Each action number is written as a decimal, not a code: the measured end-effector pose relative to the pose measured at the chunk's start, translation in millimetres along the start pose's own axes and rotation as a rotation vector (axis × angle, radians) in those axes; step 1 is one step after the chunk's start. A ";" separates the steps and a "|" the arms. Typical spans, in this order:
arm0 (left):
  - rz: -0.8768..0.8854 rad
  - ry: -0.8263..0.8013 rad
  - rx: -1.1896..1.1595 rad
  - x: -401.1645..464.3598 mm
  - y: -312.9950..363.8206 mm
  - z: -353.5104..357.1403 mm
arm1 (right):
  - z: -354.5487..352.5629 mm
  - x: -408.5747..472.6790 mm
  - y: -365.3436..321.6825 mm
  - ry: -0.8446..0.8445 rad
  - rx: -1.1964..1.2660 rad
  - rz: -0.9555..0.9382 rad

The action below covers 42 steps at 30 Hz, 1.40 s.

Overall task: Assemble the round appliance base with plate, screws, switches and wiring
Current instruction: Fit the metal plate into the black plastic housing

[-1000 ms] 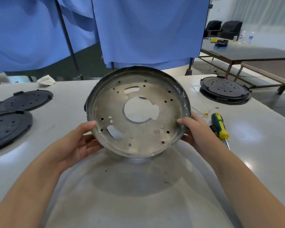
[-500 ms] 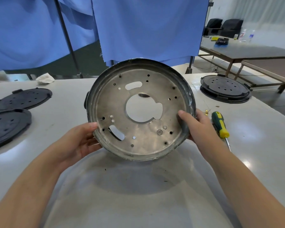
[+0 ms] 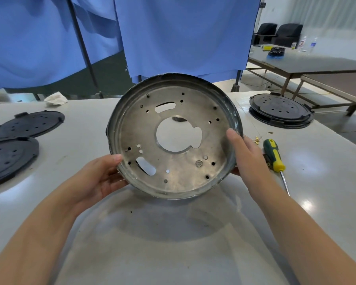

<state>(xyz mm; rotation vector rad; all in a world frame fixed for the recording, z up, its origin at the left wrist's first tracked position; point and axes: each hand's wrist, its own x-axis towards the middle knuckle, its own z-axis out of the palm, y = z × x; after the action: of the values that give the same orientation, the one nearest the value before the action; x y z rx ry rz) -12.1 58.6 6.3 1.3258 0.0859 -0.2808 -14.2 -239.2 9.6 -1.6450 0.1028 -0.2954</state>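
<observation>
A round metal appliance base [image 3: 179, 171], silvery with a large centre cutout and several small holes, is held tilted up above the white table, its inner face toward me. My left hand [image 3: 100, 177] grips its lower left rim, thumb over the edge. My right hand [image 3: 245, 153] grips the right rim, thumb lying on the inner face. A green and yellow screwdriver [image 3: 274, 156] lies on the table just right of my right hand. Small brass screws [image 3: 256, 138] lie beside it.
Two black round plastic plates [image 3: 28, 124] [image 3: 7, 157] lie at the left. A stack of black round plates [image 3: 280, 110] sits at the back right. A white rag [image 3: 56, 99] lies at the far edge. Blue curtains hang behind; another table stands to the right.
The metal base has been raised and tilted more toward me, turning slightly. My right thumb has shifted further up along the right rim.
</observation>
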 end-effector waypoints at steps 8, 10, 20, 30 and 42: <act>0.001 0.006 -0.002 2.0 0.5 -4.6 | 1.7 1.0 1.5 -0.096 0.036 0.065; 0.000 0.014 -0.004 2.2 0.3 -4.6 | 1.1 1.2 1.5 -0.131 0.053 0.081; -0.015 0.047 -0.020 0.3 0.8 -0.6 | -2.0 1.1 -0.4 -0.228 0.089 0.140; -0.032 0.002 -0.042 -2.7 0.5 0.1 | 0.6 -2.0 -0.3 -0.122 -0.012 0.074; -0.019 -0.057 -0.010 -1.1 -1.6 -5.3 | 1.0 -3.3 -0.4 -0.074 -0.001 0.014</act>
<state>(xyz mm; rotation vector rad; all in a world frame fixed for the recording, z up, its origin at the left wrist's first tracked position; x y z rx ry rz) -13.1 63.6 3.7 1.3067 0.0516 -0.3332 -17.2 -237.4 9.4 -1.6537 0.0583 -0.2233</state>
